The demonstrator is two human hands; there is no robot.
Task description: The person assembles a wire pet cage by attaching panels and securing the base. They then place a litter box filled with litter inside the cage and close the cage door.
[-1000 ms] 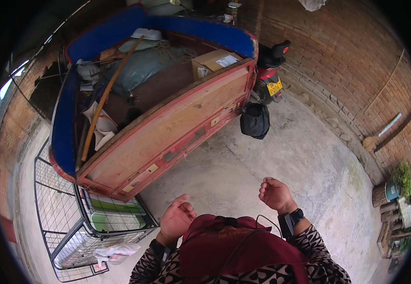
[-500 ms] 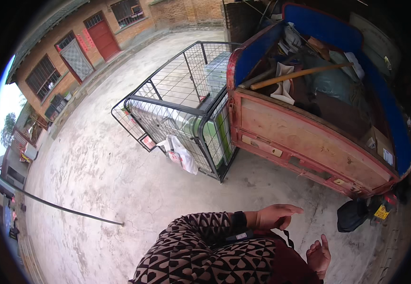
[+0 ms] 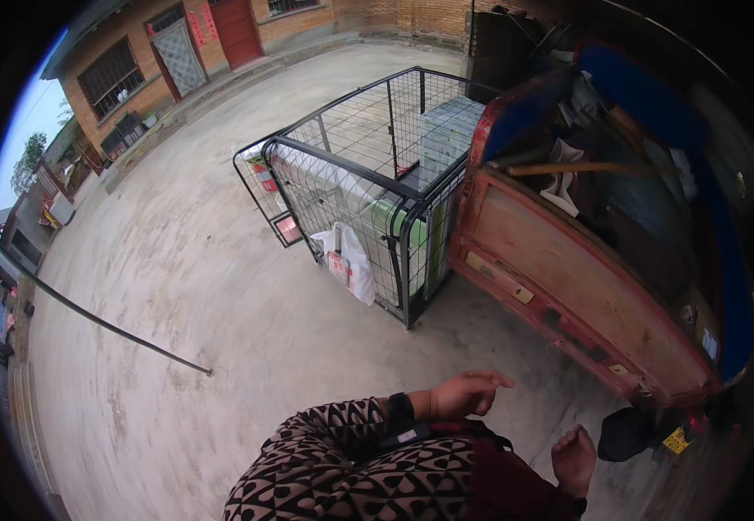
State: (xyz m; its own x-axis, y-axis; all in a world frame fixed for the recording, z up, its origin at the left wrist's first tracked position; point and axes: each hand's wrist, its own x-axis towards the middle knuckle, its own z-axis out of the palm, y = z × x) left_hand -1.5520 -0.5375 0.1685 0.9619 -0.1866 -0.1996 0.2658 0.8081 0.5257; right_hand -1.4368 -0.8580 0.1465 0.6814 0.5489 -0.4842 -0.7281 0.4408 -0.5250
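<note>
My left hand [image 3: 471, 395] is in front of my body at the lower middle, a dark band round its wrist. Its index finger points to the right and the other fingers are loosely bent, with nothing in them. Lower and further right, my right hand [image 3: 573, 458] is raised, its fingers partly curled and holding nothing visible. Neither hand touches a thing. Beyond them stands a black wire-mesh cage cart [image 3: 406, 234] with boxes and packages inside. A white plastic bag [image 3: 347, 267] hangs on its near side.
A red cargo bed [image 3: 581, 273] with blue inner walls stands at the right, a wooden pole [image 3: 594, 168] lying across its load. Near its lower corner are a black object [image 3: 625, 434] and a yellow plate [image 3: 676, 440]. A dark rod [image 3: 103, 323] slants above the concrete at left.
The view has shifted, so the cart and cargo bed appear further right. Both hands appear further left, and my right hand's fingers are more curled than before.
</note>
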